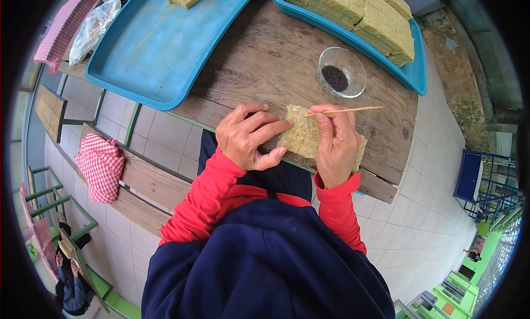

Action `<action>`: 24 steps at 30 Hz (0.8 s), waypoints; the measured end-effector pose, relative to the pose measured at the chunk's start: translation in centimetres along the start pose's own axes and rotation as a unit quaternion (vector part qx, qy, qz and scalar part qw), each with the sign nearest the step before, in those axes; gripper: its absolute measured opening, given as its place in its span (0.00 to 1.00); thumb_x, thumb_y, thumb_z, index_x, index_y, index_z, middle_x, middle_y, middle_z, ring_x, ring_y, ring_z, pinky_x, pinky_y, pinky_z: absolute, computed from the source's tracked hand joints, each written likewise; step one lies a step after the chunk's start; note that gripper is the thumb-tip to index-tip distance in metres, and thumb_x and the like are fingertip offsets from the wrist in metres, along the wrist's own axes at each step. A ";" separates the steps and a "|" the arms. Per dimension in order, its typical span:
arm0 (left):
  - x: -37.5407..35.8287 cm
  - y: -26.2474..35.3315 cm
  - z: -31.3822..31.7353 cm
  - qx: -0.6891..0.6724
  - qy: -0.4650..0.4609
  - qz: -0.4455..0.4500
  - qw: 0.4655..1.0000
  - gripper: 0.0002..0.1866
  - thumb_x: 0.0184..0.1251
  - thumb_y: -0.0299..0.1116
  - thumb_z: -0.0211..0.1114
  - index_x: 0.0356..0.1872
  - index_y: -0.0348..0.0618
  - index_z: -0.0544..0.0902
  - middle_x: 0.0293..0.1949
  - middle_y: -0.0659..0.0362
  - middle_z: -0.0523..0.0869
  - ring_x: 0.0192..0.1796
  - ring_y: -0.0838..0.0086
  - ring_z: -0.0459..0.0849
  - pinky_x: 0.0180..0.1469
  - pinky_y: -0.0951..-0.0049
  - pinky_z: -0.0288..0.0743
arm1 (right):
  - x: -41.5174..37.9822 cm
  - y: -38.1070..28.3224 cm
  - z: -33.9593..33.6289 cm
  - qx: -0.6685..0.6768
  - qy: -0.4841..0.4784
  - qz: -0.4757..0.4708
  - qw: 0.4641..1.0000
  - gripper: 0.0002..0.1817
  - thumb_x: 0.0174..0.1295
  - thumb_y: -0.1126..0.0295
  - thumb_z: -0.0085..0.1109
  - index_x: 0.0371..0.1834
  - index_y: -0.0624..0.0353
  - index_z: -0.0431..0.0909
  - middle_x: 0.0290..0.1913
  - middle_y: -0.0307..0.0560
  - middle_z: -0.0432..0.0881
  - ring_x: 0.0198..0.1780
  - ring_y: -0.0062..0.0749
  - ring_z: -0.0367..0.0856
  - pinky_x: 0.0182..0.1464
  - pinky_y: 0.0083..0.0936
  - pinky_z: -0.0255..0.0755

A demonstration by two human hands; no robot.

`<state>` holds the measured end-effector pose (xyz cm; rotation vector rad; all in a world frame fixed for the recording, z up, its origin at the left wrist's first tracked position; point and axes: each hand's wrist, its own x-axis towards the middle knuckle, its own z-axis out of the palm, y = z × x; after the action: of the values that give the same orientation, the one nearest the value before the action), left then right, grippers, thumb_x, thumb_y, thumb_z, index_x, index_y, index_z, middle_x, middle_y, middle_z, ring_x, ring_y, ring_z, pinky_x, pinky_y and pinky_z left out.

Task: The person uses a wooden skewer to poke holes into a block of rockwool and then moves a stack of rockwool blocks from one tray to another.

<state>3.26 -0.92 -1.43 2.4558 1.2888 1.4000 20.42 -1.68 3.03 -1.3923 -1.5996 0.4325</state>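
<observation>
Here, both hands sit on the yellow slab (301,134) at the bench (259,59) edge: left hand (248,136) pressing it flat, right hand (337,145) pinching a thin stick (353,110). Glass bowl (342,71) w/ dark seeds nearby.

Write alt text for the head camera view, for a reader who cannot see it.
Seen from above, a person's left hand steadies a flat yellowish slab on a wooden table, while the right hand pinches a thin wooden stick over it. Beyond sit a glass bowl of dark seeds and two blue trays carrying more slabs.
</observation>
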 end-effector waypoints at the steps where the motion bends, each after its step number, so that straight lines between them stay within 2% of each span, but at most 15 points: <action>1: 0.0 0.0 0.0 0.001 0.001 0.000 1.000 0.19 0.45 0.51 0.65 0.38 0.57 0.90 0.32 0.68 0.85 0.42 0.69 0.82 0.42 0.70 0.80 | 0.0 0.0 0.0 -0.004 0.001 -0.008 1.000 0.02 0.63 0.75 0.62 0.37 0.60 0.82 0.36 0.39 0.84 0.36 0.34 0.75 0.34 0.29 0.70; 11: 0.0 0.1 -0.2 -0.007 -0.007 0.005 1.000 0.19 0.46 0.51 0.66 0.38 0.56 0.90 0.33 0.68 0.86 0.43 0.68 0.82 0.42 0.70 0.79 | 0.0 0.1 -0.3 -0.010 -0.013 0.006 1.000 0.03 0.64 0.75 0.61 0.39 0.58 0.83 0.32 0.42 0.82 0.37 0.34 0.76 0.35 0.29 0.70; 13: 0.0 0.1 -0.1 -0.001 -0.008 0.003 1.000 0.19 0.47 0.51 0.66 0.39 0.56 0.89 0.34 0.67 0.86 0.43 0.67 0.82 0.44 0.69 0.79 | -0.3 0.5 -0.6 0.088 0.027 0.051 0.994 0.04 0.66 0.73 0.60 0.38 0.58 0.83 0.33 0.44 0.82 0.36 0.33 0.77 0.36 0.26 0.70; 14: 0.0 0.1 -0.1 -0.003 -0.009 0.007 1.000 0.19 0.47 0.51 0.66 0.39 0.56 0.89 0.34 0.67 0.86 0.43 0.67 0.82 0.44 0.69 0.79 | -0.4 0.8 -0.9 0.088 0.032 0.052 0.994 0.04 0.66 0.73 0.60 0.38 0.58 0.83 0.33 0.44 0.82 0.36 0.33 0.77 0.36 0.26 0.70; 16: 0.0 0.1 -0.2 -0.003 -0.008 0.005 1.000 0.20 0.47 0.51 0.66 0.40 0.55 0.89 0.34 0.66 0.86 0.43 0.65 0.82 0.45 0.68 0.79 | -0.5 1.8 -2.1 0.084 0.079 0.000 0.993 0.05 0.69 0.72 0.57 0.39 0.59 0.82 0.35 0.44 0.83 0.37 0.31 0.80 0.41 0.22 0.72; 19: 0.2 0.3 -0.3 -0.002 -0.011 -0.004 1.000 0.22 0.49 0.52 0.65 0.42 0.53 0.89 0.35 0.64 0.87 0.44 0.64 0.82 0.46 0.67 0.79 | -1.2 2.2 -4.3 0.105 0.090 0.049 0.989 0.06 0.71 0.72 0.55 0.42 0.62 0.80 0.37 0.45 0.84 0.39 0.28 0.83 0.47 0.21 0.73; 20: 0.2 0.3 -0.4 -0.002 -0.014 -0.001 1.000 0.22 0.49 0.52 0.65 0.42 0.53 0.89 0.35 0.64 0.87 0.44 0.64 0.82 0.46 0.67 0.79 | -1.5 2.2 -4.9 0.132 0.091 0.057 0.985 0.07 0.73 0.71 0.53 0.46 0.63 0.77 0.37 0.46 0.84 0.42 0.26 0.83 0.49 0.21 0.73; 22: 0.3 0.3 -0.8 -0.027 -0.058 -0.029 0.998 0.31 0.51 0.56 0.63 0.49 0.43 0.86 0.41 0.54 0.86 0.48 0.55 0.80 0.54 0.59 0.75 | -2.3 3.2 -6.0 0.135 0.111 0.069 0.982 0.08 0.73 0.71 0.52 0.47 0.64 0.76 0.37 0.46 0.84 0.42 0.26 0.83 0.48 0.20 0.73; 23: 0.5 0.4 -1.0 -0.026 -0.061 -0.027 0.997 0.31 0.51 0.56 0.63 0.49 0.43 0.86 0.41 0.54 0.86 0.48 0.55 0.80 0.54 0.59 0.75 | -2.7 3.8 -6.5 0.136 0.129 0.080 0.979 0.09 0.74 0.70 0.52 0.48 0.65 0.76 0.37 0.46 0.84 0.43 0.26 0.83 0.48 0.20 0.73; 24: 0.9 0.6 -1.4 -0.032 -0.092 -0.044 0.994 0.36 0.50 0.58 0.64 0.56 0.42 0.81 0.47 0.52 0.84 0.54 0.53 0.78 0.59 0.57 0.71 | -3.2 4.4 -7.0 0.120 0.136 0.086 0.980 0.10 0.74 0.70 0.50 0.49 0.65 0.75 0.38 0.47 0.84 0.43 0.26 0.83 0.46 0.20 0.74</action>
<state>2.85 -1.19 0.21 2.3881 1.2745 1.1460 28.37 -5.44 1.81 -1.3441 -1.1720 0.4964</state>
